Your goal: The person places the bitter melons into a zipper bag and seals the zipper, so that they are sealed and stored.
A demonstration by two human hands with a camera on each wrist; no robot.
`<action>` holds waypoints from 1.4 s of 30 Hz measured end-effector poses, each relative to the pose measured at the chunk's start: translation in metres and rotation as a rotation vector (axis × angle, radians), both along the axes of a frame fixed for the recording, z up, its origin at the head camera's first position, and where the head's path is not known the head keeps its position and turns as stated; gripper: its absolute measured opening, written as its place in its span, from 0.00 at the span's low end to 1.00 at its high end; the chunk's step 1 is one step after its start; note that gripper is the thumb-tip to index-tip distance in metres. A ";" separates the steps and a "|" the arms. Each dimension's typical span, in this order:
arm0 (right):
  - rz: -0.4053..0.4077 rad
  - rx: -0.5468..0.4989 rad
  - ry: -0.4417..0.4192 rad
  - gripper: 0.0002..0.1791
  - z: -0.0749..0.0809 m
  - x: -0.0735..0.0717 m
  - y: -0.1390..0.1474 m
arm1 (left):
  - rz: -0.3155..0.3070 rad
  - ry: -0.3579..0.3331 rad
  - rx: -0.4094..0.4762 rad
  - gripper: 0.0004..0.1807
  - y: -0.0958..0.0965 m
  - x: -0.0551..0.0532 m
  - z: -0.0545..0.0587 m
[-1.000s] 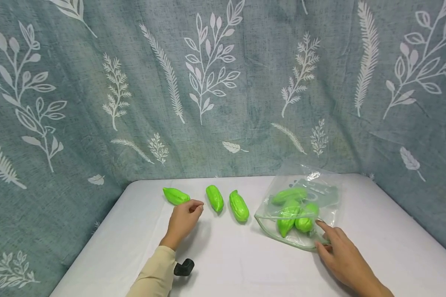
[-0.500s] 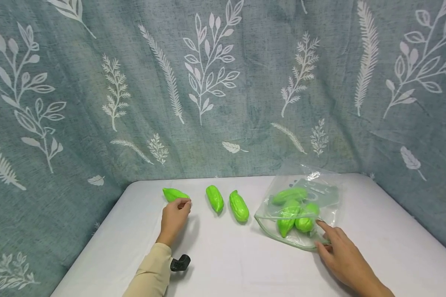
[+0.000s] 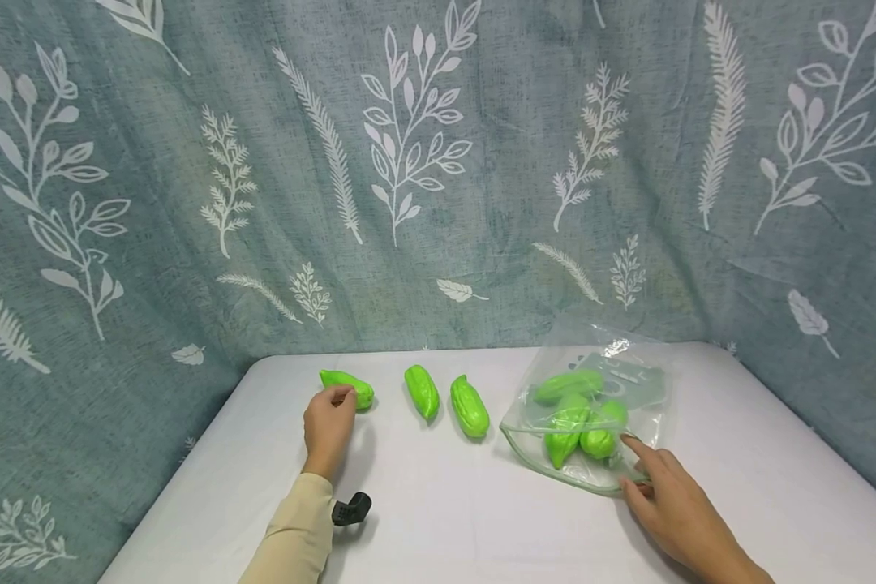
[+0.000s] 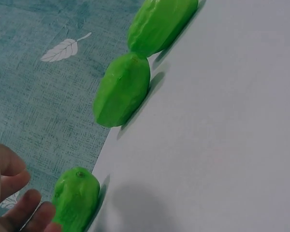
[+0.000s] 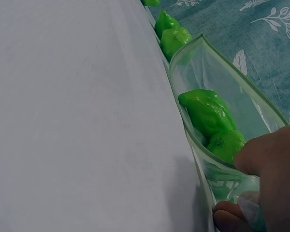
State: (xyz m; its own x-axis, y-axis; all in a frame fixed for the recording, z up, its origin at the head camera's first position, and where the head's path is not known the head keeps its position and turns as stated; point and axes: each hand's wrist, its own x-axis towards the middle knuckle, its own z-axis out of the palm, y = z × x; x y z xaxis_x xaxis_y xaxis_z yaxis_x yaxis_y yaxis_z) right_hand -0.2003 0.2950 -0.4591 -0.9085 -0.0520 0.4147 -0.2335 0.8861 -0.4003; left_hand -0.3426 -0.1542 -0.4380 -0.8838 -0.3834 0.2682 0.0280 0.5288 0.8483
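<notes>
My left hand [image 3: 328, 430] hovers by the leftmost bright green, ridged, gourd-like vegetable [image 3: 362, 393], fingers loosely bent with nothing between them. In the left wrist view its fingertips overlap the near vegetable [image 4: 78, 198]. Two similar green vegetables, one upright-lying [image 3: 422, 391] and one slightly nearer [image 3: 470, 408], lie to the right. At the right, a clear zip bag [image 3: 526, 464] with a green-edged mouth lies on the table holding several green vegetables [image 3: 565, 438]. My right hand [image 3: 675, 511] pinches the bag's rim between thumb and fingers, keeping the mouth parted.
A white cloth covers the table [image 3: 474, 519]. Behind and beside it hangs a blue-green curtain [image 3: 504, 186] with white leaf prints. A black device [image 3: 352, 509] sits on the left wrist, at the end of a beige sleeve [image 3: 292, 527].
My left hand has moved left across the front of the leftmost vegetable, uncovering its right end. The right hand and bag stay in place.
</notes>
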 end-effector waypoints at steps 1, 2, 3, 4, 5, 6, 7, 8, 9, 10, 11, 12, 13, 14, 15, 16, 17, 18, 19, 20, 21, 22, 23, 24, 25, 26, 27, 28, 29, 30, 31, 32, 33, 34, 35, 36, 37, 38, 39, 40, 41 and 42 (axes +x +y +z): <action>-0.001 0.001 -0.008 0.35 0.000 0.000 0.000 | 0.010 -0.001 0.001 0.15 0.000 0.000 0.000; -0.002 0.000 -0.014 0.35 0.000 0.001 0.000 | 0.021 -0.006 0.003 0.15 0.000 -0.001 -0.001; -0.002 0.000 -0.016 0.35 0.000 0.001 0.000 | 0.030 -0.012 0.006 0.16 -0.001 -0.001 -0.001; 0.000 -0.002 -0.017 0.35 0.000 0.001 0.001 | 0.039 -0.019 0.009 0.16 -0.001 -0.002 -0.002; 0.000 -0.003 -0.016 0.35 0.000 0.001 0.001 | 0.045 -0.022 0.010 0.17 -0.001 -0.003 -0.002; 0.001 -0.004 -0.013 0.35 -0.001 0.001 0.001 | 0.049 -0.029 0.012 0.17 -0.001 -0.004 -0.002; 0.001 -0.005 -0.011 0.35 -0.001 0.001 0.001 | 0.051 -0.030 0.013 0.18 -0.001 -0.005 -0.003; 0.002 -0.007 -0.008 0.35 -0.001 0.002 0.001 | 0.051 -0.031 0.015 0.19 0.000 -0.006 -0.002; 0.002 -0.008 -0.004 0.35 -0.002 0.002 0.001 | 0.047 -0.032 0.018 0.20 0.000 -0.006 -0.002; 0.002 -0.008 -0.001 0.35 -0.002 0.002 0.001 | 0.046 -0.031 0.019 0.21 0.001 -0.008 -0.002; 0.003 -0.009 0.000 0.35 -0.002 0.002 0.001 | 0.045 -0.032 0.022 0.21 0.001 -0.009 -0.003; 0.004 -0.011 0.001 0.35 -0.003 0.002 0.001 | 0.047 -0.036 0.027 0.22 0.002 -0.010 -0.003; 0.004 -0.010 0.001 0.35 -0.003 0.002 0.002 | 0.049 -0.037 0.030 0.23 0.002 -0.011 -0.003; 0.005 -0.011 0.000 0.35 -0.003 0.002 0.002 | 0.049 -0.042 0.036 0.24 0.003 -0.012 -0.004; 0.004 -0.010 -0.001 0.35 -0.003 0.002 0.002 | 0.051 -0.048 0.041 0.24 0.003 -0.013 -0.005; 0.003 -0.008 0.001 0.35 -0.003 0.002 0.002 | 0.054 -0.053 0.042 0.25 0.004 -0.014 -0.005; 0.004 -0.009 0.000 0.35 -0.003 0.002 0.002 | 0.055 -0.058 0.042 0.25 0.005 -0.015 -0.005; 0.003 -0.009 0.001 0.35 -0.003 0.002 0.003 | 0.054 -0.062 0.041 0.26 0.005 -0.015 -0.005; 0.002 -0.007 0.003 0.35 -0.003 0.002 0.003 | 0.052 -0.062 0.038 0.26 0.006 -0.016 -0.005; 0.001 -0.008 0.007 0.35 -0.003 0.002 0.003 | 0.051 -0.062 0.034 0.27 0.006 -0.017 -0.005; 0.000 -0.006 0.013 0.35 -0.003 0.002 0.003 | 0.047 -0.061 0.032 0.27 0.007 -0.018 -0.005; 0.002 -0.010 0.019 0.35 -0.002 0.001 0.003 | 0.046 -0.059 0.027 0.28 0.007 -0.018 -0.005; 0.003 -0.015 0.021 0.35 -0.002 0.001 0.003 | 0.043 -0.058 0.022 0.29 0.007 -0.019 -0.006; 0.005 -0.017 0.025 0.35 -0.002 0.000 0.003 | 0.044 -0.058 0.015 0.29 0.007 -0.020 -0.006; 0.006 -0.022 0.026 0.35 -0.001 0.000 0.003 | 0.045 -0.061 0.005 0.30 0.007 -0.020 -0.007; 0.006 -0.024 0.024 0.35 -0.001 0.000 0.002 | 0.048 -0.065 -0.005 0.31 0.006 -0.021 -0.009; 0.006 -0.024 0.019 0.35 -0.001 0.000 0.002 | 0.052 -0.069 -0.013 0.32 0.006 -0.022 -0.010; 0.007 -0.028 0.011 0.35 -0.001 -0.001 0.002 | 0.057 -0.074 -0.021 0.32 0.006 -0.022 -0.011; 0.005 -0.024 0.002 0.35 -0.001 -0.001 0.002 | 0.060 -0.078 -0.028 0.33 0.006 -0.023 -0.012; 0.003 -0.022 -0.004 0.35 -0.001 0.000 0.002 | 0.061 -0.081 -0.032 0.34 0.005 -0.024 -0.014; 0.000 -0.019 -0.010 0.35 0.000 0.000 0.001 | 0.059 -0.087 -0.036 0.34 0.005 -0.024 -0.015; -0.003 -0.016 -0.012 0.35 0.000 0.000 0.001 | 0.055 -0.088 -0.037 0.35 0.006 -0.025 -0.015; -0.004 -0.016 -0.009 0.35 0.000 0.000 0.001 | 0.050 -0.088 -0.040 0.35 0.006 -0.025 -0.015; -0.004 -0.017 -0.004 0.35 0.000 0.000 0.001 | 0.043 -0.090 -0.048 0.36 0.006 -0.026 -0.015; -0.004 -0.016 0.000 0.35 0.000 0.000 0.001 | 0.038 -0.095 -0.061 0.36 0.006 -0.027 -0.015; -0.002 -0.017 0.006 0.35 0.000 0.000 0.001 | 0.034 -0.101 -0.078 0.37 0.006 -0.028 -0.015; 0.000 -0.019 0.011 0.35 0.000 -0.001 0.001 | 0.030 -0.106 -0.097 0.37 0.006 -0.029 -0.014; 0.000 -0.019 0.009 0.35 0.000 -0.001 0.001 | 0.027 -0.110 -0.114 0.37 0.006 -0.029 -0.014; -0.001 -0.017 0.006 0.35 0.000 -0.001 0.001 | 0.025 -0.113 -0.134 0.38 0.006 -0.030 -0.014; 0.000 -0.018 0.000 0.35 0.000 -0.001 0.002 | 0.025 -0.117 -0.152 0.38 0.006 -0.031 -0.015; 0.000 -0.019 -0.007 0.35 0.000 -0.001 0.002 | 0.027 -0.117 -0.167 0.38 0.006 -0.031 -0.015; 0.001 -0.020 -0.014 0.35 0.000 -0.001 0.002 | 0.028 -0.117 -0.174 0.38 0.006 -0.031 -0.016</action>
